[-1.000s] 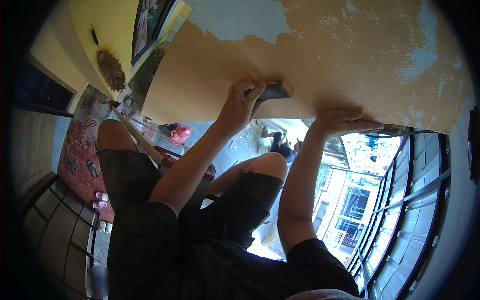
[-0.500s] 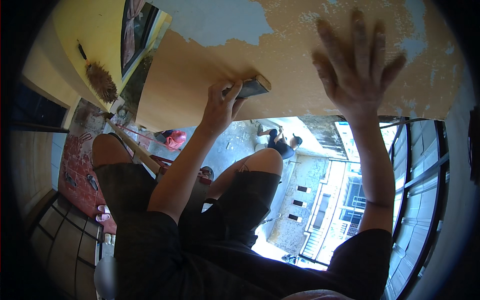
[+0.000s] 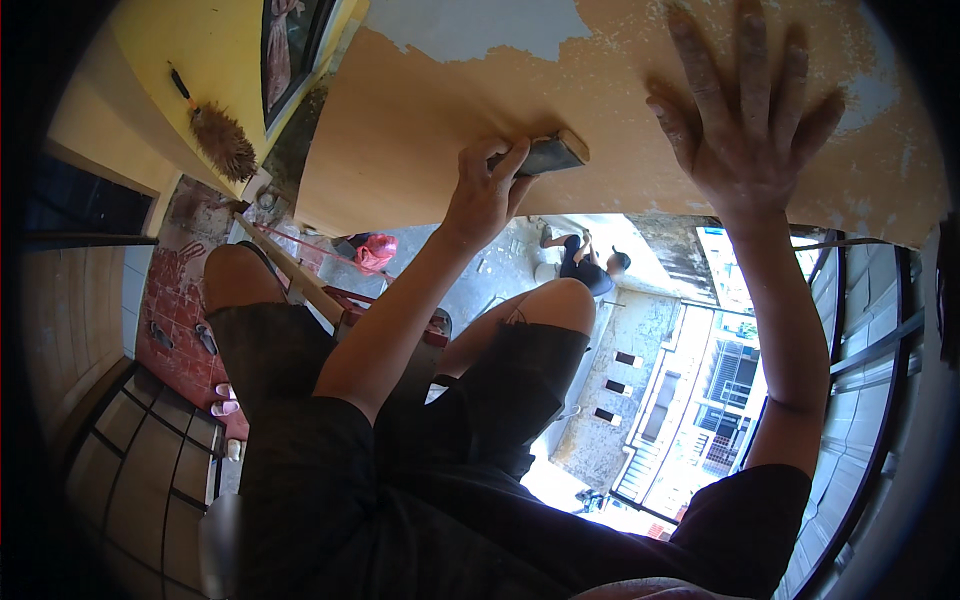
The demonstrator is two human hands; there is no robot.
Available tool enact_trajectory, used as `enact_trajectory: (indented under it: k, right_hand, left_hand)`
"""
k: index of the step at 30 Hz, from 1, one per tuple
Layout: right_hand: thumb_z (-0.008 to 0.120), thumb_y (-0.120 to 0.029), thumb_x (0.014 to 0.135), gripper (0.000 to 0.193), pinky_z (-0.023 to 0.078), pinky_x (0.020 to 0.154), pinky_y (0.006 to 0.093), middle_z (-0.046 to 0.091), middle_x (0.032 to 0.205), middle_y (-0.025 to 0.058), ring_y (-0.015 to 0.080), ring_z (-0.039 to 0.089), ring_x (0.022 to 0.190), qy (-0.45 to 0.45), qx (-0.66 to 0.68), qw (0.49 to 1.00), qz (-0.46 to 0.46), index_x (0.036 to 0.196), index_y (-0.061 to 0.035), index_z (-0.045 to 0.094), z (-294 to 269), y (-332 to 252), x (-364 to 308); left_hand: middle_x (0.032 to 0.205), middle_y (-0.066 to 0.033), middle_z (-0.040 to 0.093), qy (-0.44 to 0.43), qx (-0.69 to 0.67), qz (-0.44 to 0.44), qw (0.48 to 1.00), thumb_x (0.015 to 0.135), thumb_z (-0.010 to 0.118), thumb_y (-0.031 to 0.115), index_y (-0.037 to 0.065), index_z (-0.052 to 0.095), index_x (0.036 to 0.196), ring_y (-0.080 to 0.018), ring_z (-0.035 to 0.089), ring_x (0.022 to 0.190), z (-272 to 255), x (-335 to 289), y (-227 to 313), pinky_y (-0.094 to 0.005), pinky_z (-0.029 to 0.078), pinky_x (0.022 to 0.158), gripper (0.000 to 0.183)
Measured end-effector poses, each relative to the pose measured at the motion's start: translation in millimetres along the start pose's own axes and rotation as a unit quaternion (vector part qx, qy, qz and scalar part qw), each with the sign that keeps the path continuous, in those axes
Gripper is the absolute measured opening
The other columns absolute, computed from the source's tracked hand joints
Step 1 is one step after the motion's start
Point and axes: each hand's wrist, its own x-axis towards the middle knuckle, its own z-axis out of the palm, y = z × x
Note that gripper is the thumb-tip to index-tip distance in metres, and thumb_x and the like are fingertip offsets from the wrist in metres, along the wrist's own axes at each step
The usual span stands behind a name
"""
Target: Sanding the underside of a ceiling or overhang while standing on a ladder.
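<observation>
My left hand (image 3: 490, 190) is closed around a sanding block (image 3: 548, 155), a wooden block wrapped in dark abrasive sheet. The block lies against a tan board-like surface (image 3: 400, 140) with flaky pale grey-blue patches. Farther right, my right hand (image 3: 745, 150) is pressed flat on the same surface, fingers spread and holding nothing. The face of the block against the surface is hidden.
Beneath me are a wooden beam (image 3: 295, 275), a red bundle (image 3: 375, 253) and another person (image 3: 585, 268) low down on the floor. A feather duster (image 3: 220, 140) hangs on the yellow wall at left. Corrugated sheeting (image 3: 865, 370) stands at right.
The whole view has shifted a little. My left hand and the sanding block have slid slightly rightward along the surface. My right hand stays spread flat against it.
</observation>
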Motion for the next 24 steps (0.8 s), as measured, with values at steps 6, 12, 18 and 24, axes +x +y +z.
enact_trajectory:
  k: [6,12,18,24]
  right_hand:
    - [0.026,-0.056,0.095,0.056,0.011,0.114,0.0553,0.033,0.148,0.0096,0.0325,0.027,0.138,-0.241,0.088,0.963,0.085,0.137,-0.0246,0.046,-29,-3,12]
    - [0.029,-0.064,0.090,0.057,-0.002,0.112,0.0574,0.031,0.150,0.0040,0.0302,0.025,0.139,-0.175,0.118,0.968,0.134,0.139,-0.0383,0.038,-15,-14,-10]
    - [0.038,-0.065,0.086,0.055,0.000,0.112,0.0606,0.034,0.148,0.0062,0.0280,0.026,0.139,-0.206,0.174,0.948,0.168,0.136,-0.0411,0.043,-26,-9,-14]
    - [0.048,-0.056,0.087,0.060,0.009,0.112,0.0576,0.035,0.145,0.0175,0.0364,0.030,0.136,-0.066,0.259,0.946,0.182,0.138,-0.0224,0.045,-33,47,-6]
  left_hand:
    - [0.114,-0.0158,0.043,-0.002,-0.007,0.028,1.000,0.075,0.077,0.010,0.010,0.041,0.133,-0.0340,0.044,0.100,0,4,7,-0.0415,0.043,0.080,0.068]
    - [0.114,-0.0164,0.044,-0.003,-0.002,-0.005,1.000,0.076,0.076,0.010,0.010,0.042,0.133,-0.0345,0.045,0.101,1,-6,2,-0.0419,0.044,0.082,0.067]
    - [0.113,-0.0149,0.045,0.010,0.005,0.021,1.000,0.075,0.076,0.010,0.013,0.043,0.133,-0.0321,0.047,0.099,-6,20,22,-0.0415,0.044,0.083,0.066]
    - [0.111,-0.0135,0.045,0.006,0.016,0.014,1.000,0.075,0.076,0.011,0.015,0.044,0.132,-0.0308,0.048,0.100,-11,11,5,-0.0418,0.044,0.084,0.065]
